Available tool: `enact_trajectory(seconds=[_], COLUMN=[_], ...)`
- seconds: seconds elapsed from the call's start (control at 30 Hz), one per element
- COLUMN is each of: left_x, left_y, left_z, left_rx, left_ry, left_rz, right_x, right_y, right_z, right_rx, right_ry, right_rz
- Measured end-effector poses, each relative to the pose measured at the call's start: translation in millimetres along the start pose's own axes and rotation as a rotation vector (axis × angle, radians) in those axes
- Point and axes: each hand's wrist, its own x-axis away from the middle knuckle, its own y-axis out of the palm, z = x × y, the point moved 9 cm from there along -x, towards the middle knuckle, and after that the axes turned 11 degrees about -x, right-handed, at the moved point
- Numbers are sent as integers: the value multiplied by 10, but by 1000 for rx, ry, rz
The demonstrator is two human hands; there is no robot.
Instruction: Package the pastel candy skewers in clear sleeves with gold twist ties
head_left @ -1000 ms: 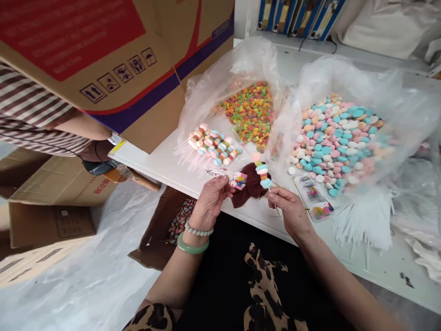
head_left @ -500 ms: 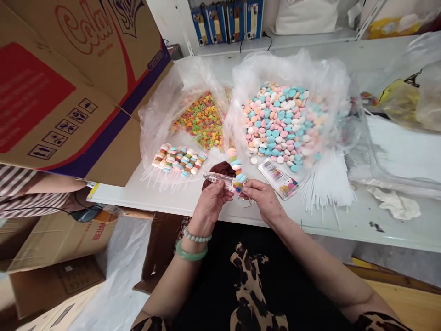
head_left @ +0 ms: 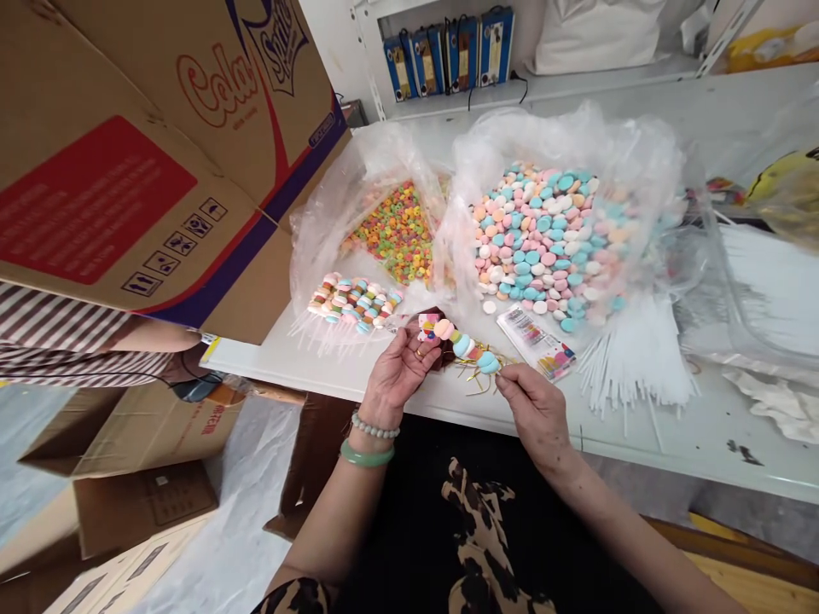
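My right hand (head_left: 536,411) pinches the stick end of a candy skewer (head_left: 461,346), strung with pastel pink, white and blue pieces and green and orange rings. The skewer slants up and left toward my left hand (head_left: 403,368), which has its fingers curled around a small clear bag with a colourful printed patch (head_left: 428,327). The skewer's far tip is at the bag; whether it is inside I cannot tell. Gold twist ties (head_left: 479,375) lie on the table below the skewer, beside a dark red item partly hidden behind my left hand.
Finished skewers (head_left: 356,302) lie in a pile at left. Behind stand a plastic bag of ring-shaped candy (head_left: 400,230) and one of pastel candies (head_left: 531,230). A pack of printed bags (head_left: 536,341) and white sticks (head_left: 633,367) lie at right. A big carton (head_left: 256,290) stands left, near another person's striped clothing.
My right hand has moved right and down, tilting the skewer from nearly upright to slanting. My left hand has turned palm up with the bag. The whole view has shifted slightly.
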Motion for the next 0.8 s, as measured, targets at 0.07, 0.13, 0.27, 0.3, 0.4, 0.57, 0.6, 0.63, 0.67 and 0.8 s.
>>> enact_trajectory(seconds=[0.07,0.13,0.27,0.3,0.4,0.57,0.6,0.63,0.67,0.8], left_x=[21,38,23,10,-30,-57,-55,-52,-49,-33], left_y=[7,1,-49,-73,-148,-191,-183,-172,-160,-128], left_z=[3,6,-1,-9,-48,-109,-120,-129,-138,-152], left_rx=[10,25,52,61,93,98,97,97,98,92], left_ry=[-6,-15,-12,-8,-5,-19,-26,-32,-39,-45], left_rz=[-7,-9,-8,1,30,18,4,-10,-22,-44], right_x=[-8,-13,-4,0,12,21,22,23,24,32], right_y=[3,-5,-12,-9,0,1,-4,-10,-11,16], right_z=[-4,7,70,80,96,88,74,56,38,-7], right_rx=[32,36,-21,-28,-18,12,11,11,13,29], right_ry=[-22,-17,64,77,83,58,46,33,21,7], right_rz=[6,13,26,27,32,46,55,64,69,54])
